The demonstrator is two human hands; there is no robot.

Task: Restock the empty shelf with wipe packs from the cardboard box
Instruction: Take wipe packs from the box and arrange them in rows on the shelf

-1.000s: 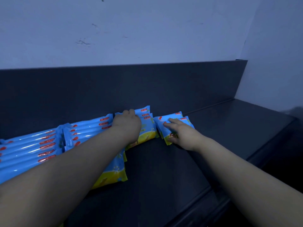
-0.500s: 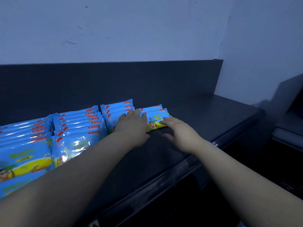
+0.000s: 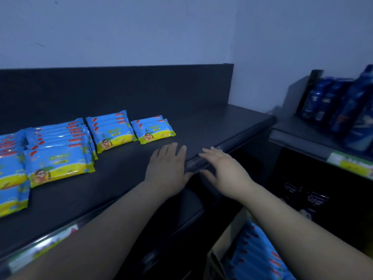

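We see left hand (image 3: 166,170), right hand (image 3: 226,174) mid-frame, fingers straight, empty, over dark grey shelf (image 3: 201,126); blue-yellow plastic wipe packs (image 3: 60,164) left, brown cardboard box (image 3: 230,233) lower right.

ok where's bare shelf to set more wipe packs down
Bare shelf runs from the rightmost wipe stack to the right end, plus the front strip near the left hand and right hand. The left side is crowded with wipe stacks.

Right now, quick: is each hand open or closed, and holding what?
Left hand: open, empty, over the shelf.
Right hand: open, empty, at the shelf's front edge.
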